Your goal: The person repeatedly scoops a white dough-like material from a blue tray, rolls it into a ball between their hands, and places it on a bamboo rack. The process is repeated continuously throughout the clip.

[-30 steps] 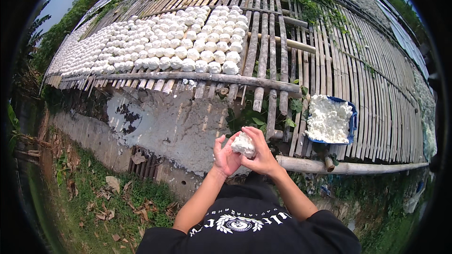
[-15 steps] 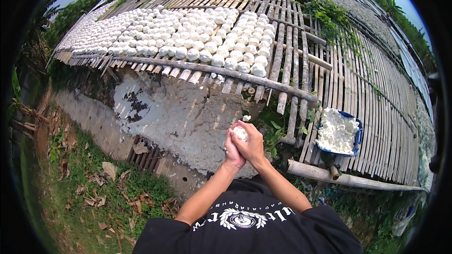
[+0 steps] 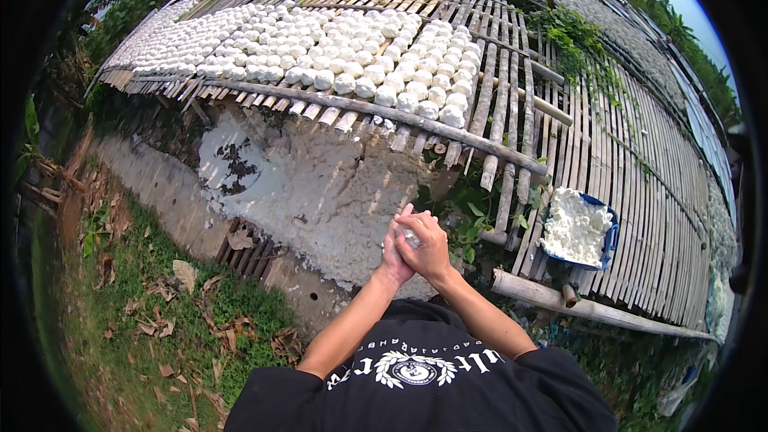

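Observation:
Between my cupped palms sits a lump of moist white paste [image 3: 411,238], mostly hidden by my fingers. My left hand [image 3: 394,254] supports it from the left, its fingers pointing away from me. Over the top and right side curls my right hand [image 3: 428,245], pressed against the left. Beyond my hands, rows of rounded white lumps [image 3: 344,60] cover a bamboo rack [image 3: 488,144]. To the right, a blue plastic basket [image 3: 614,234] holds a heap of the same white paste [image 3: 574,228] on the bamboo slats.
Pale residue coats the ground [image 3: 320,208] under the rack. A thick bamboo pole [image 3: 592,308] runs along the slats' near edge at right. Green vines [image 3: 564,36] grow through the rack. Grass and dry leaves [image 3: 184,274] lie at lower left.
My right hand has closed further over the white paste, covering more of it. A small bit that stuck out past the fingertips no longer shows. The view has shifted slightly.

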### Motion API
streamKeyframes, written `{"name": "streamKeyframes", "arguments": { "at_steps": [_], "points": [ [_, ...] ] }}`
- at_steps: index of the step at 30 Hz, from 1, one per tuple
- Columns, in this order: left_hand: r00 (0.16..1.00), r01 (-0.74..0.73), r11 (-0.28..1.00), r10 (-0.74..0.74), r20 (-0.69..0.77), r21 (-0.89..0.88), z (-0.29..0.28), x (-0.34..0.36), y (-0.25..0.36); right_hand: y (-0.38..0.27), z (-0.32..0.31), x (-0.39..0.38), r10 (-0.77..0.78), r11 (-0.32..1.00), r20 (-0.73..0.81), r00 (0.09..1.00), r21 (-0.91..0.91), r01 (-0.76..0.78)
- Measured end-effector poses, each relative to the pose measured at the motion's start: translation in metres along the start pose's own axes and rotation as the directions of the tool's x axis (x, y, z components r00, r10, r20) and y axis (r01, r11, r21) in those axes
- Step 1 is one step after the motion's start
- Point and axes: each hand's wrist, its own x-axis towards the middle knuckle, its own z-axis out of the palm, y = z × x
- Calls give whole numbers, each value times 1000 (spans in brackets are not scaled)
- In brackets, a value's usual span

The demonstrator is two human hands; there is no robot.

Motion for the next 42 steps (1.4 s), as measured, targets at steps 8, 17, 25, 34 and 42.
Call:
{"name": "streamKeyframes", "arguments": {
  "at_steps": [8,17,25,34,42],
  "points": [
    [987,161,983,-158,-39,85,-15,-6,11,-5,-19,-4,-7,986,22,1000,-164,11],
    [973,231,960,-232,-13,158,3,8,-1,12,-36,-15,-102,959,73,992,-257,118],
    [951,308,938,-304,-50,160,10,32,-27,20,-59,-14,-82,953,5,997,-292,80],
    [883,466,853,-436,-171,233,32,48,-26,23,-93,-12,-43,987,140,989,-145,63],
    [890,455,875,-452,-54,168,22,38,-48,15,-91,-26,260,965,59,964,11,-261]
  ]
}}
